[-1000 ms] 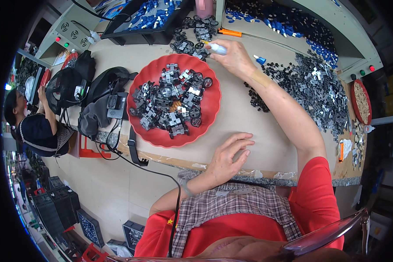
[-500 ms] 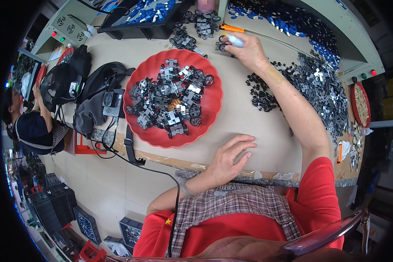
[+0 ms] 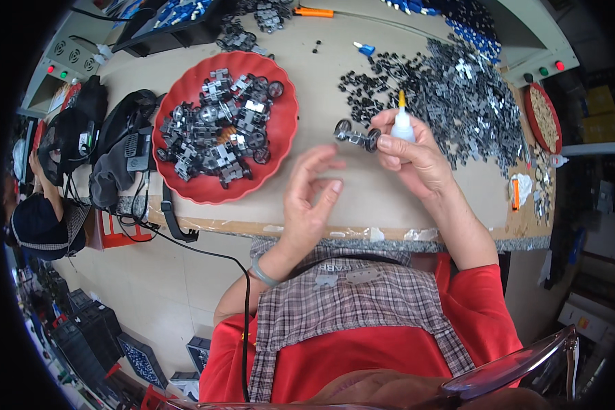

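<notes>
In my right hand (image 3: 417, 154) are two things. A small white squeeze bottle (image 3: 402, 128) with a yellow pointed nozzle stands upright against the palm. Between thumb and fingertips is a dark wheeled toy chassis piece (image 3: 354, 138), its wheels at either end. My left hand (image 3: 311, 191) hovers just left of that piece, fingers apart, holding nothing. Further left, a red scalloped bowl (image 3: 285, 147) contains many similar grey and black wheeled chassis pieces (image 3: 219, 130).
A heap of grey plastic parts (image 3: 461, 96) spreads at the right, with small black parts (image 3: 365, 96) beside it. More wheeled pieces (image 3: 270, 17) lie at the back, near an orange cutter (image 3: 313, 12). Black fans (image 3: 82, 130) and cables occupy the left. A co-worker (image 3: 44, 212) sits beyond.
My right hand has come back toward me from the far side with the bottle and chassis piece. My left hand has risen from the tabletop and moved left. The view has shifted.
</notes>
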Available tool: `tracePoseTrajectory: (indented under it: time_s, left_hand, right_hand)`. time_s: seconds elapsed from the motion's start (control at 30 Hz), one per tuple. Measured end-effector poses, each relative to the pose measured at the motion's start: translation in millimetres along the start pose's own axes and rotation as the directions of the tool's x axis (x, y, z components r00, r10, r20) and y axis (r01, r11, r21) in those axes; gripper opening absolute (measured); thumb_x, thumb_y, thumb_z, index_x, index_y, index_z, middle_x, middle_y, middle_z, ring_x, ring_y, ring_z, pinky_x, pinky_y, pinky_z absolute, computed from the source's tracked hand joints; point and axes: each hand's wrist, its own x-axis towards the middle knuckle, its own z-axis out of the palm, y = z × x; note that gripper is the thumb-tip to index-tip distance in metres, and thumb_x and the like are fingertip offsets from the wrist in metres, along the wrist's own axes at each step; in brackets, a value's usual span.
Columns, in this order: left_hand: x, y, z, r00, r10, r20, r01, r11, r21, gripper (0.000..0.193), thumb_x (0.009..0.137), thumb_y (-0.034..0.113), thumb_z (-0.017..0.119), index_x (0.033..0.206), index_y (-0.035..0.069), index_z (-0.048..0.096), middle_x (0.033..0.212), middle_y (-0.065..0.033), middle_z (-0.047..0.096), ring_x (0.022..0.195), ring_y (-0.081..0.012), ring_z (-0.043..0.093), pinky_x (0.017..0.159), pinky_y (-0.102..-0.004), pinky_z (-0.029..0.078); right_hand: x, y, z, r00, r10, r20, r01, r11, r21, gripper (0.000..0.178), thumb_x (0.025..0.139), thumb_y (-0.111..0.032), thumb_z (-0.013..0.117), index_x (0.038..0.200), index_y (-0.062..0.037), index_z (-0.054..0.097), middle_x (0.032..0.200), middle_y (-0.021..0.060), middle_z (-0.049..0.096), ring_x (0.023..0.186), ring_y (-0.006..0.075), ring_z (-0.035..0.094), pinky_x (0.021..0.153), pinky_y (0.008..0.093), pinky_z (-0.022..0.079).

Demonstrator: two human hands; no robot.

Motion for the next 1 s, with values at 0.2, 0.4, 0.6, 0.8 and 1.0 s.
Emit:
tracePoseTrajectory:
  time_s: [0.2,0.4,0.6,0.8,1.0]
  left_hand:
    - [7,13,4,0.979,0.206,0.001,-0.206,0.977,0.046,0.039,0.084,0.010,0.059,0.121,-0.001,0.052,0.130,-0.0136,0.044,0.116,-0.0216,0.048,0.095,-0.0313,0.040]
    - [-2,4,-1,0.989,0.051,0.138,-0.042,0.997,-0.066,0.029,0.087,0.005,0.056,0.115,-0.004,0.055,0.119,-0.0134,0.052,0.107,-0.0178,0.053,0.091,-0.0293,0.043]
    - [-14,5,1,1.000,-0.029,-0.003,0.028,0.989,-0.142,0.027,0.085,0.003,0.058,0.111,-0.003,0.056,0.101,-0.0109,0.059,0.088,-0.0147,0.058,0.073,-0.0274,0.050]
    - [-11,8,-1,0.985,-0.172,0.007,0.169,0.963,-0.210,0.024,0.085,-0.003,0.056,0.110,-0.004,0.055,0.095,-0.0096,0.060,0.077,-0.0118,0.060,0.068,-0.0237,0.052]
    - [-9,8,0,0.970,-0.242,-0.005,0.239,0.960,-0.145,0.025,0.085,-0.002,0.058,0.110,-0.003,0.055,0.091,-0.0086,0.062,0.073,-0.0112,0.060,0.066,-0.0219,0.051]
  right_hand:
    - [-32,31,1,0.971,0.222,0.091,-0.239,0.867,0.437,0.029,0.083,0.001,0.062,0.110,-0.0023,0.052,0.072,-0.0018,0.049,0.056,0.0054,0.043,0.051,0.0181,0.036]
    - [-39,49,-2,0.976,0.205,0.074,-0.211,0.808,0.550,0.028,0.085,0.001,0.060,0.111,-0.0023,0.053,0.074,-0.0011,0.050,0.058,0.0049,0.043,0.052,0.0177,0.037]
    - [-43,66,1,0.973,0.215,0.086,-0.222,0.759,0.612,0.024,0.085,0.000,0.060,0.108,-0.0004,0.054,0.077,-0.0008,0.052,0.058,0.0045,0.044,0.050,0.0165,0.036]
    - [-46,60,-3,0.986,0.142,-0.089,-0.106,0.939,0.328,0.022,0.084,-0.005,0.065,0.103,-0.0013,0.056,0.081,0.0017,0.058,0.058,0.0044,0.048,0.049,0.0169,0.037]
    - [-41,30,-29,0.949,-0.148,-0.279,0.040,0.933,-0.359,0.014,0.082,-0.008,0.067,0.094,-0.0043,0.061,0.086,0.0029,0.063,0.057,0.0034,0.050,0.050,0.0177,0.040]
